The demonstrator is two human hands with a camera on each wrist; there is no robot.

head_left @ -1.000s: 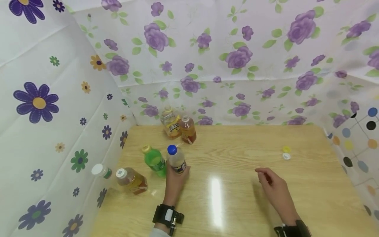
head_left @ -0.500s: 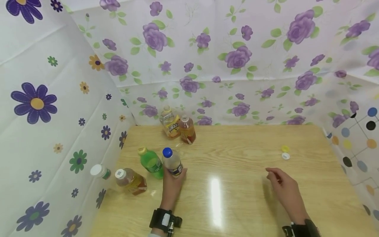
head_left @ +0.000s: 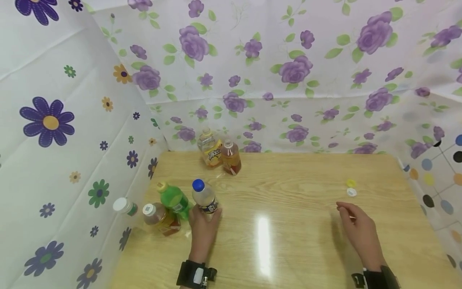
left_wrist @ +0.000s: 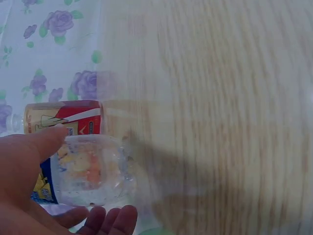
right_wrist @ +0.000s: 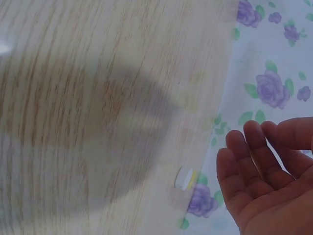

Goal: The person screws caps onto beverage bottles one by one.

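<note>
Nearest, black straps wrap both wrists at the lower edge of the head view. The right hand holds nothing, its fingers loosely curved over the right part of the table. The left hand is around the lower part of the blue-capped bottle – thumb on one side, fingers on the other – but I cannot tell whether it grips it. That bottle is on the left half of the table, just right of the green bottle, which has a yellow cap. Left of the green one come a white-capped tea bottle and, at the table's left edge, a white-lidded tub. Well over to the right, beyond the right hand, lie a white cap and a yellow cap, side by side. Farther back, an amber bottle stands close beside a yellow-labelled bottle (clear above its label), and behind them hangs a cloth with purple roses.
</note>
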